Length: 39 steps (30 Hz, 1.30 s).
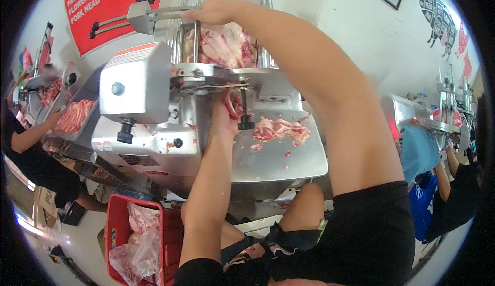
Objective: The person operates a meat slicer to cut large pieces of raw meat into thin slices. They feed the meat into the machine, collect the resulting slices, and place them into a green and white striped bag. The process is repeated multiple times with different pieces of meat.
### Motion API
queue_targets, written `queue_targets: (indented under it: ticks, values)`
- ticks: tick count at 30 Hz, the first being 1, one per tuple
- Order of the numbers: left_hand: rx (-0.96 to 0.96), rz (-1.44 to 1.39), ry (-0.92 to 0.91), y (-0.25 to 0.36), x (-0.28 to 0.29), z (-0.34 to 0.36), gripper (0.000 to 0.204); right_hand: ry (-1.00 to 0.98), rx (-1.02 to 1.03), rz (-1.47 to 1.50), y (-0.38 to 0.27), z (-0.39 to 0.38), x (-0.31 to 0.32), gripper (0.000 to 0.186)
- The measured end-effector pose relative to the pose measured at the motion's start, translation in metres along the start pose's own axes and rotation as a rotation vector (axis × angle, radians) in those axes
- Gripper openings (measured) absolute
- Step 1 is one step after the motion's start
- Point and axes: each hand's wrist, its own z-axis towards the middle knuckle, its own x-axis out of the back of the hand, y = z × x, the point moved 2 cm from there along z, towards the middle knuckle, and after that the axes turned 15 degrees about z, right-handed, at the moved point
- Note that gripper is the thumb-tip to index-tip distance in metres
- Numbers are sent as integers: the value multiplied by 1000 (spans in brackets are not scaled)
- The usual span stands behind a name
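A silver meat slicer (135,97) stands in front of me, with a large block of raw meat (227,43) on its carriage behind the blade area. My right hand (216,10) reaches over the top and grips the end of the slicer's metal press bar (167,11), above the block. Below the blade, my left hand (224,118) holds a curled meat slice (234,104); its fingertips are partly hidden. Cut meat slices (281,130) lie on the metal receiving tray (278,163), to the right of that hand, among small scraps.
A red crate (171,239) holding meat in clear plastic bags stands at lower left. Left of the slicer, another person's arm (36,134) reaches to a tray of sliced meat (76,117). Another slicer (407,113) and people are at the right.
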Motion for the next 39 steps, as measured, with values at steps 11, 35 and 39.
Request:
queue_targets:
  ticks: [11, 35, 39]
  values:
    - [-24, 980, -165, -25, -77, -61, 27, 8, 99, 81, -11, 54, -28, 103]
    - [-139, -23, 21, 0, -24, 6, 23, -78, -220, 199, 40, -28, 28, 108]
    - [37, 46, 253, 1, -20, -15, 13, -60, -129, 247, 8, 9, 0, 112]
